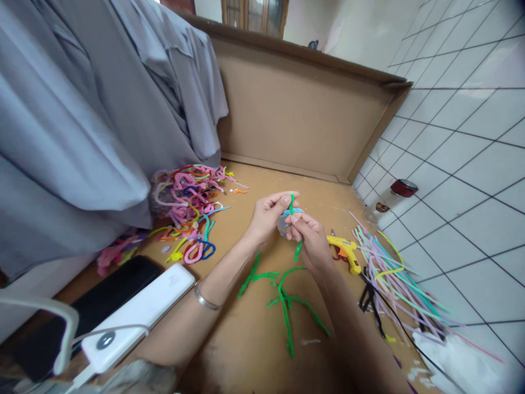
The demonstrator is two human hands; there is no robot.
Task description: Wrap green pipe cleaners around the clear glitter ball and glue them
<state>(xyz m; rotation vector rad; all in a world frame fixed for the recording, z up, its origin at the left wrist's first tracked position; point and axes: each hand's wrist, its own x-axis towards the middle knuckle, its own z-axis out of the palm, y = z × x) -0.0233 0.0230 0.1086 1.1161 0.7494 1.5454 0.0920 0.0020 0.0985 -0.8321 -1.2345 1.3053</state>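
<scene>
Over the middle of the table, both hands hold one green pipe cleaner [298, 250]. My left hand [268, 216] pinches its upper end between thumb and fingertips. Just below, my right hand [308, 236] is closed around its middle, and the lower end hangs out beneath the fingers. Behind the hands sits a clear container with a blue top [283, 225], partly hidden by them. On the table nearer to me lie more bent and twisted green pipe cleaners [286, 314], some joined into branching shapes, with another green piece [251, 276] beside my left forearm.
A yellow glue gun [348, 253] lies right of my right hand, near loose pastel pipe cleaners [385, 273]. A clear jar with a red lid [383, 205] stands by the tiled wall. Colourful pipe cleaners [184, 191] pile up left. A white power bank [139, 314] and black phone [110, 290] lie front left.
</scene>
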